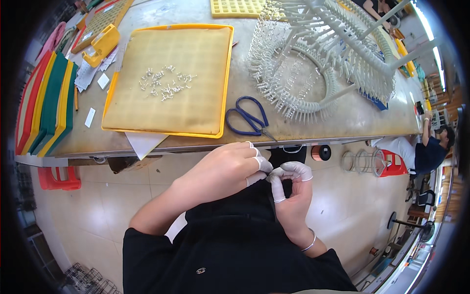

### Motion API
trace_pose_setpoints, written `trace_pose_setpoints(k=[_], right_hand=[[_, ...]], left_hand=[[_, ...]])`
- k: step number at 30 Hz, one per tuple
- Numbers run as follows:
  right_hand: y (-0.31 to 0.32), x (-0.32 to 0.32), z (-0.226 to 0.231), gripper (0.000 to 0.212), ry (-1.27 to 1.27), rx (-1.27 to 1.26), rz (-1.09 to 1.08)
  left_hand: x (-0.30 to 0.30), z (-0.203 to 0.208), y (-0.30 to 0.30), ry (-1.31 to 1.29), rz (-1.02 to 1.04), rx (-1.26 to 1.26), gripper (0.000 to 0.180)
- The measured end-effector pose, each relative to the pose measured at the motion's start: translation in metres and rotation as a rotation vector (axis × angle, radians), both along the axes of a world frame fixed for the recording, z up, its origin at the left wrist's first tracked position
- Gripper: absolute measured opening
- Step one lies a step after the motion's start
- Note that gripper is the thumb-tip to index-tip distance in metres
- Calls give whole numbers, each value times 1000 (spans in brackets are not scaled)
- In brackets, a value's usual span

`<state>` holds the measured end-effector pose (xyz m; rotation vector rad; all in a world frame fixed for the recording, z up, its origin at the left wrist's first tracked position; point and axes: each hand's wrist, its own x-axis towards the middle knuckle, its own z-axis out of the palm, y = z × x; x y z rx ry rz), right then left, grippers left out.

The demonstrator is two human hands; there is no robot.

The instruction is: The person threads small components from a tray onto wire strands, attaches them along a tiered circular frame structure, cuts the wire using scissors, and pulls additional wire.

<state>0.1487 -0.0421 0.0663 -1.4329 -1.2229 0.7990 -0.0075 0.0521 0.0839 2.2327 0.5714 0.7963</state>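
Observation:
My left hand and my right hand meet in front of my body, just off the table's near edge. White finger covers sheathe several fingertips on both. The fingertips of each are pinched together and touch; whatever sits between them is too small or hidden to make out. Ahead and to the left lies a yellow-rimmed tray lined with tan sheet, with a loose scatter of small silvery metal pieces in its middle. Dark-blue-handled scissors rest on the table right of the tray, their tips toward me.
A large pale rack with rings of prongs, small shiny pieces hanging on it, fills the table's right side. Stacked coloured trays and a yellow tape dispenser are at left. A person sits far right near a red stool.

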Motion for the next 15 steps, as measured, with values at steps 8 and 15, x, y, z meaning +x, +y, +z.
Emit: trace_pose_setpoints(k=[8, 15], right_hand=[[9, 7, 12, 28, -146, -84, 16], [15, 16, 18, 22, -306, -63, 149]], left_hand=[[7, -1, 6, 38, 47, 131, 12], [5, 15, 1, 94, 75, -2, 16]])
